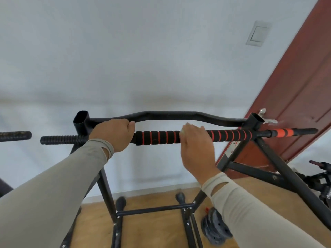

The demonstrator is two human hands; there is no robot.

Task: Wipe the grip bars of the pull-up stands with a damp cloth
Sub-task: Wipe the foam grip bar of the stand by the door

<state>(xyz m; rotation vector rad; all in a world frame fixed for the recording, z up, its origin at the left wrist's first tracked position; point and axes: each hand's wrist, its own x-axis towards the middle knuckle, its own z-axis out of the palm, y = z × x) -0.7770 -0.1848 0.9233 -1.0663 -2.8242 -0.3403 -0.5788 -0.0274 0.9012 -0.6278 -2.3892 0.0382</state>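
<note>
The grip bar (161,137) runs level across the middle of the view — black foam ringed with orange bands, mounted at the top of the black pull-up stand (107,190). The left hand (114,134) grips the bar at the left end of the foam, fingers curled over the top. The right hand (196,145) wraps the bar near its middle, fingers curled over it; a sliver of pale cloth (183,131) shows at the fingertips. Both arms wear beige sleeves. Behind the bar sits a curved black crossbar (170,115), joined at each end to an open-topped tube — inside each only darkness shows. Dark weight plates (215,228) lie stacked on the wooden floor (152,233), beside a red-brown door (295,86).
</note>
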